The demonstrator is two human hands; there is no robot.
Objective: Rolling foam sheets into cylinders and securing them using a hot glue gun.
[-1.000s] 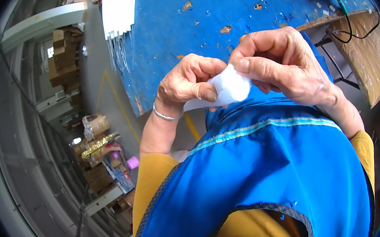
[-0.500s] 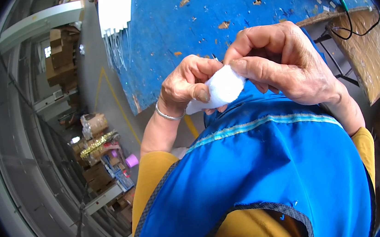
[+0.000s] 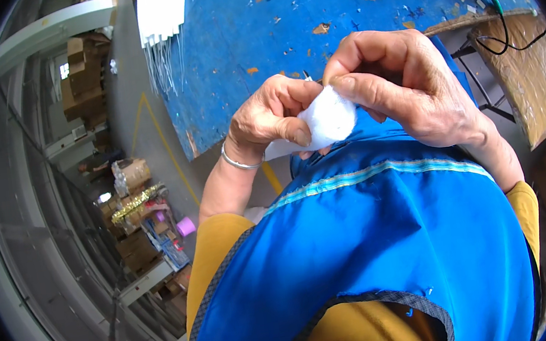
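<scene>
While both hands (image 3: 345, 99) pinch a white wad (image 3: 328, 117), scuffed blue table (image 3: 239, 34), grey floor (image 3: 132, 129), stacked cardboard boxes (image 3: 80, 74).

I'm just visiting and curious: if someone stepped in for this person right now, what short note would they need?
Left hand: thumb and fingers pinch the left side of the white soft wad.
Right hand: grips the wad's right and top, thumb across it.
The wad is held up against the chest, above the blue apron and in front of the blue worktable.
Done: wad is in both hands.
Left: it is still off the table, being worked by the fingers.
</scene>
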